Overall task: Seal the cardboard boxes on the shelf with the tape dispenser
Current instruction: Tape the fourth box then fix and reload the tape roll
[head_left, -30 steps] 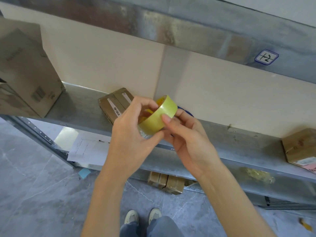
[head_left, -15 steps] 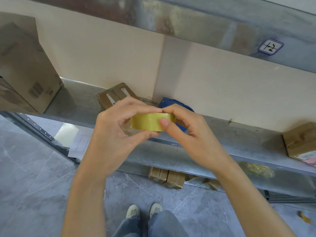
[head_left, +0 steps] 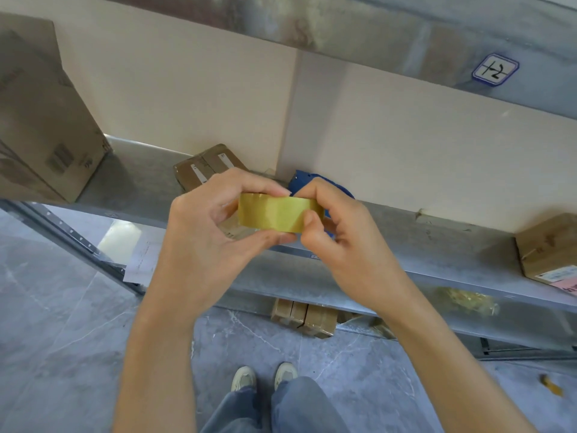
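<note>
Both hands hold a yellowish roll of tape (head_left: 274, 214) edge-on in front of the metal shelf (head_left: 421, 232). My left hand (head_left: 206, 232) grips the roll from the left, fingers over its top and thumb under it. My right hand (head_left: 340, 235) pinches its right end, thumb pressed on the outer face. Behind the hands a blue tape dispenser (head_left: 304, 181) lies on the shelf, mostly hidden. A small taped cardboard box (head_left: 203, 167) sits just left of the dispenser, and another box (head_left: 549, 248) sits at the shelf's far right.
A large cardboard box (head_left: 40, 120) stands at the shelf's left end. An upper shelf beam (head_left: 374, 35) carries a "12" label (head_left: 495, 70). Flat brown packages (head_left: 304, 317) lie under the lower shelf, and a paper sheet (head_left: 143, 257) hangs at the left. My shoes (head_left: 263, 376) stand on grey tiles.
The roll has been turned from tilted, with its hole showing, to edge-on and level. Both hands stayed on it and shifted slightly lower in front of the shelf edge.
</note>
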`<state>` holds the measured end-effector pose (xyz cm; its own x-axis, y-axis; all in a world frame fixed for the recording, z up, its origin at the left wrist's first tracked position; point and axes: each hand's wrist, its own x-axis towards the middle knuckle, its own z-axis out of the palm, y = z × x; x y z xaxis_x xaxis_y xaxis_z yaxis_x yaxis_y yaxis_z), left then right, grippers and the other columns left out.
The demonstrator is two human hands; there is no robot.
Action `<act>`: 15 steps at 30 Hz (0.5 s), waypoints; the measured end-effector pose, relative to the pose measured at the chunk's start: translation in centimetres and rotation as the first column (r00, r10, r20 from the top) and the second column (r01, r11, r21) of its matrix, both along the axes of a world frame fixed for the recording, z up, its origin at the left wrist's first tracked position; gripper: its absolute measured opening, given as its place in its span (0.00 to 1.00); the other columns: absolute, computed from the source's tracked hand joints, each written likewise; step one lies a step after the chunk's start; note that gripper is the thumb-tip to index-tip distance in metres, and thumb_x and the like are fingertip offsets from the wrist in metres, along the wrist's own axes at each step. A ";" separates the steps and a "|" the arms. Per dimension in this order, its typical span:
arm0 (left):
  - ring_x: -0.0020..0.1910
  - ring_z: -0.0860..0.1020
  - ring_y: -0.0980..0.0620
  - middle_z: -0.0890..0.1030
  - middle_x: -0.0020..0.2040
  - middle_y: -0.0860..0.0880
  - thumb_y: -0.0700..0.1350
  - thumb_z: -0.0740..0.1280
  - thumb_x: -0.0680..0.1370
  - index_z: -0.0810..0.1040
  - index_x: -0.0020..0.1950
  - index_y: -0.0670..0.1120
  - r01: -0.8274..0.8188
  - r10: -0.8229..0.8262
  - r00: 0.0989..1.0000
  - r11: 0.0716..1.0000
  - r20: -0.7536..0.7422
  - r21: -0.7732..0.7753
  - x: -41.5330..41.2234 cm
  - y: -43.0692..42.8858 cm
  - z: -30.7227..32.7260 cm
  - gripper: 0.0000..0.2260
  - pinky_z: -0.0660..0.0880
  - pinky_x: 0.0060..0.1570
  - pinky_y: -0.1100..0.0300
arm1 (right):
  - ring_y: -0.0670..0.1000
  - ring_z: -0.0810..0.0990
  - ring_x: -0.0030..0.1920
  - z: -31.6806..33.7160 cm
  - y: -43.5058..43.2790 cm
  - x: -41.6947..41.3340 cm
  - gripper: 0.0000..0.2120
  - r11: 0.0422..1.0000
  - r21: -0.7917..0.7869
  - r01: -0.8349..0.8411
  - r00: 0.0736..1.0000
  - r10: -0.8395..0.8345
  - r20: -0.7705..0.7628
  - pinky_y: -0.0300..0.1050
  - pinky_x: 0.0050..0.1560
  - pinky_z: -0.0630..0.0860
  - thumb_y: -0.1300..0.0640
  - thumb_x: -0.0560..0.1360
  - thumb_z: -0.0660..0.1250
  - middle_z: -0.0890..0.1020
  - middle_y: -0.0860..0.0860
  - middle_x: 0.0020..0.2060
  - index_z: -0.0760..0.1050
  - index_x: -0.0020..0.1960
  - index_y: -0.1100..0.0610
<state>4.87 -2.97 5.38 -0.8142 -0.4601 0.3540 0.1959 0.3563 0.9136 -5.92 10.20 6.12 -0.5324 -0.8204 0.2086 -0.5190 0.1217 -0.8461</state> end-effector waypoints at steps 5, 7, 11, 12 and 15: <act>0.53 0.80 0.46 0.83 0.48 0.52 0.46 0.79 0.66 0.82 0.52 0.52 -0.023 0.024 1.000 0.999 0.020 -0.035 0.1 -0.1 0.1 0.17 0.80 0.54 0.53 | 0.43 0.67 0.33 -0.1 0.2 0.0 0.12 1.000 0.016 0.012 1.000 -0.012 0.018 0.34 0.35 0.61 0.63 0.75 0.54 0.69 0.41 0.32 0.70 0.43 0.48; 0.53 0.80 0.48 0.83 0.48 0.53 0.46 0.79 0.66 0.82 0.52 0.52 -0.025 0.025 0.999 0.999 0.025 -0.033 0.1 -0.1 0.1 0.17 0.80 0.53 0.57 | 0.45 0.68 0.34 0.0 0.2 0.0 0.11 1.000 0.012 0.010 0.999 -0.011 0.033 0.38 0.35 0.63 0.61 0.78 0.54 0.71 0.42 0.34 0.72 0.43 0.51; 0.51 0.81 0.45 0.84 0.47 0.51 0.43 0.81 0.66 0.82 0.52 0.51 -0.023 0.024 1.000 0.999 0.020 -0.047 0.1 0.0 0.1 0.17 0.80 0.52 0.53 | 0.43 0.68 0.32 0.0 -0.2 0.2 0.11 0.998 0.001 0.068 0.997 -0.068 0.043 0.33 0.33 0.62 0.57 0.79 0.58 0.72 0.42 0.33 0.72 0.38 0.52; 0.52 0.81 0.45 0.84 0.47 0.51 0.42 0.81 0.66 0.82 0.52 0.51 -0.024 0.025 1.000 0.998 0.019 -0.059 0.1 0.0 0.1 0.17 0.80 0.53 0.51 | 0.43 0.68 0.32 -0.1 -0.3 0.2 0.11 0.997 -0.009 0.078 0.996 -0.077 0.046 0.33 0.34 0.62 0.57 0.79 0.58 0.72 0.42 0.33 0.71 0.37 0.52; 0.52 0.80 0.44 0.83 0.47 0.53 0.44 0.79 0.66 0.82 0.52 0.52 -0.036 0.037 0.999 0.995 0.005 -0.097 -0.1 0.0 -0.1 0.16 0.79 0.52 0.46 | 0.44 0.68 0.34 -0.5 -0.5 0.3 0.12 0.993 -0.054 0.101 0.995 -0.100 0.026 0.33 0.36 0.62 0.54 0.77 0.57 0.71 0.43 0.32 0.72 0.37 0.56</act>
<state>4.80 -2.99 5.31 -0.8002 -0.4534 0.3926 0.1749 0.4497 0.8759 -5.62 9.70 5.62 -0.6171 -0.7498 0.2387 -0.4862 0.1248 -0.8649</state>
